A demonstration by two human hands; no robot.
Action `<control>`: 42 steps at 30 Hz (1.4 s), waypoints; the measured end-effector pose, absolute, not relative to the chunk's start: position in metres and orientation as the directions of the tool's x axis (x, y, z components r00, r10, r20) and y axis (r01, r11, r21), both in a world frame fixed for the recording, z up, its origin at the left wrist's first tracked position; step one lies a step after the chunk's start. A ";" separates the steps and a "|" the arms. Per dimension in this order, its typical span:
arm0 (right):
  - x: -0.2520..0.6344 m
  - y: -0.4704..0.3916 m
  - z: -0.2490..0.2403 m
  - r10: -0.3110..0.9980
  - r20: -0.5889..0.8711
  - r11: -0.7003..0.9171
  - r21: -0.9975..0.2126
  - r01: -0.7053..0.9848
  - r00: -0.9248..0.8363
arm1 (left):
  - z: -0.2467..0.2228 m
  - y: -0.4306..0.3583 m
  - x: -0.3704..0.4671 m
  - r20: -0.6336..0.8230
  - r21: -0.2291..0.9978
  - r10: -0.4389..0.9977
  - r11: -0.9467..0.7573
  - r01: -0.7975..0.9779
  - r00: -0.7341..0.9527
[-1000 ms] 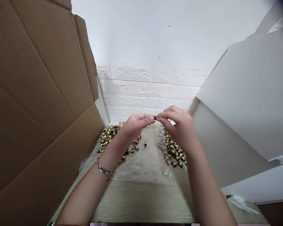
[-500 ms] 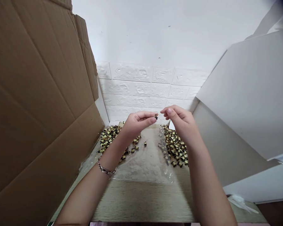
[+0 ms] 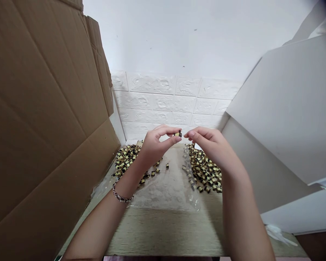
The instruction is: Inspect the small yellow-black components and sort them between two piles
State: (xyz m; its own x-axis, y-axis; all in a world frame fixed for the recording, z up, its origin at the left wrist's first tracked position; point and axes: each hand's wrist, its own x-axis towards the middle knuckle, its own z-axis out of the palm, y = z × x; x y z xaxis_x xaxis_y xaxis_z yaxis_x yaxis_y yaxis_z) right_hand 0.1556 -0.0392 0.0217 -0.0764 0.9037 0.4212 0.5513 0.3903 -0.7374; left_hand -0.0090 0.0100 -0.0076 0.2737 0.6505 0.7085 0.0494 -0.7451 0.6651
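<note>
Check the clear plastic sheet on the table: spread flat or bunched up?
Mostly spread flat. The clear plastic sheet lies open on the table, lightly wrinkled, with small parts piled at its left.

No readable text, label, brand, number or sign found anywhere in view. Cardboard sheet [image 3: 43, 108] at left: plain brown, unprinted. White panel [image 3: 288, 108] at right: blank. White brick-pattern wall [image 3: 163, 105]: bare relief only. Small yellow-black parts [image 3: 206, 172] on table: too small for any marking to be made out.
</note>
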 end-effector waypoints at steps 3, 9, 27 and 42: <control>0.156 -0.039 0.021 0.900 0.431 0.386 -0.732 0.561 -0.057 | -0.008 0.010 -0.009 0.712 0.655 0.647 -0.752 0.074 0.272; 0.156 -0.039 0.020 0.892 0.451 0.379 -0.720 0.582 -0.023 | -0.008 0.011 -0.009 0.720 0.629 0.638 -0.766 0.131 0.273; 0.154 -0.040 0.021 0.849 0.528 0.426 -0.712 0.558 0.025 | -0.007 0.007 -0.007 0.786 0.446 0.550 -0.820 0.358 0.281; 0.147 -0.043 0.021 0.815 0.579 0.476 -0.655 0.587 -0.016 | -0.008 0.003 -0.007 0.828 0.307 0.493 -0.798 0.519 0.267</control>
